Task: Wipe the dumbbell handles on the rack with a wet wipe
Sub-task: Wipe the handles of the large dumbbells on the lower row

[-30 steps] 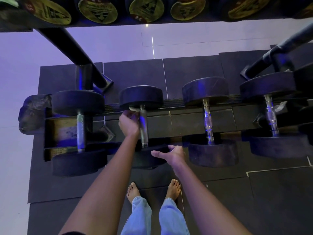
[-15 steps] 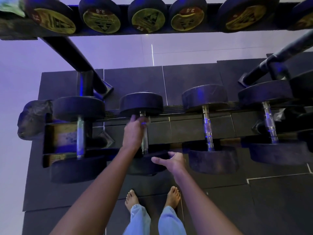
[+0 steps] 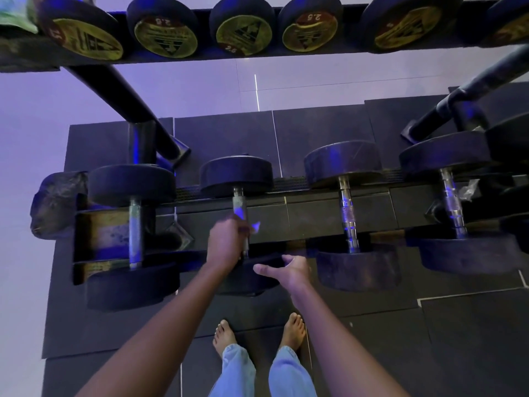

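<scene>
Nearest, the right hand (image 3: 286, 272) is hovering slack-fingered by the near dumbbell head (image 3: 246, 282), holding nothing. Beyond it, the left hand (image 3: 229, 242) is clamping the wet wipe (image 3: 255, 226) around the second dumbbell's handle (image 3: 240, 206) on the lower rack (image 3: 315, 216). Twisting while sliding along its full length should be clearing the knurling best.

"2.5" on upper dumbbell ends (image 3: 310, 27)

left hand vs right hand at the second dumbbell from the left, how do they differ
The left hand curls round the knurled metal handle with a white wet wipe; the right hand holds nothing. The left hand is at mid-handle; the right hand is lower, by the near black weight head. Both are bare and at the same dumbbell.
</scene>
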